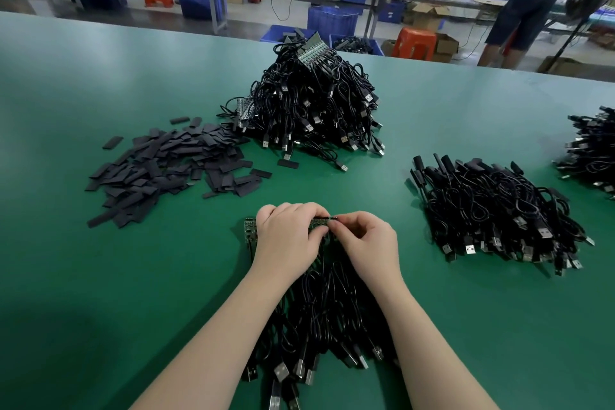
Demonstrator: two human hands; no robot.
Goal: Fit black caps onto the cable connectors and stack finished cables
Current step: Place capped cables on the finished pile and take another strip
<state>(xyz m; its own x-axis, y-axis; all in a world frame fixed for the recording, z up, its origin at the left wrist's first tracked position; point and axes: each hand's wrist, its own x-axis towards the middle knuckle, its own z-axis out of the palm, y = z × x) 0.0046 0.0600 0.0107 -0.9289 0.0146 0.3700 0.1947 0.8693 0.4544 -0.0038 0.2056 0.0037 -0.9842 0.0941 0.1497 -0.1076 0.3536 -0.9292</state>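
Green bench [100, 83] carried piles; left hand [286, 236] gripped green board strip [250, 231] near front edge, long axis left-right; right hand [366, 240] pinched strip's right end; black caps [166, 170] lay far-left, nearer left hand; finished cables [492, 210] right.

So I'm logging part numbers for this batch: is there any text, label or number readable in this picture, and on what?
None can be read.
Green circuit board strip held by both hands: any markings too small to read.
USB plugs on the finished cable pile: any markings too small and blurred.
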